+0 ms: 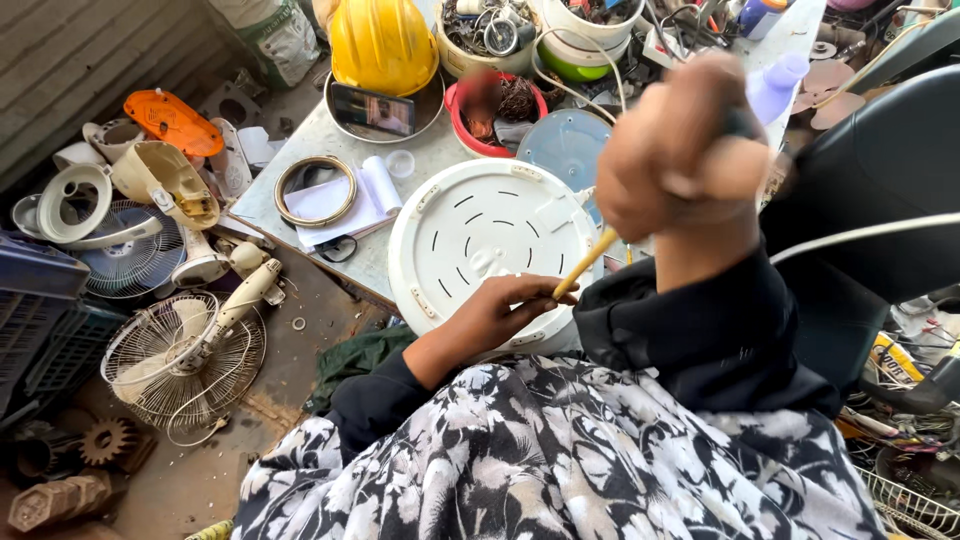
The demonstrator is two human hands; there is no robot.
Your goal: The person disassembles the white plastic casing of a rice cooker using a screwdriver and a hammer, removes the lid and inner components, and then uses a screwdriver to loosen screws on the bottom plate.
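Cluttered workbench (pixel 300 170) with a pale grey top stretches ahead of both hands, and past its far-left edge a dirt floor is strewn with fan parts. From the head camera I see my left hand (pixel 500 310) curled closed on the near rim of a round white plastic cover (pixel 490 240), smooth and slotted with short curved vents; the cover sits tilted at the bench's near edge, right against my lap. My right hand (pixel 680 160), raised above and to the right of the cover, is clenched in a fist around a screwdriver (pixel 585 262) with a yellowish shaft; the tip comes down beside the left fingers at the cover's rim. The fist is motion-blurred.

Beyond the cover I count one yellow hard hat (pixel 383 42), glossy and domed, resting above a phone (pixel 373 110) in a shallow metal pan. One red bowl (pixel 495 115) holds dark tangled scraps, and farther off one beige tub (pixel 480 35) is packed with metal rings and wire. One pale blue disc (pixel 565 145) lies just behind the cover. To the left of my left hand lie one brass-coloured ring (pixel 315 190) and a small roll of white paper (pixel 380 183).

On the floor far left I count two wire fan guards (pixel 185 360), one orange plastic lid (pixel 172 122) and one blue crate (pixel 40 310)
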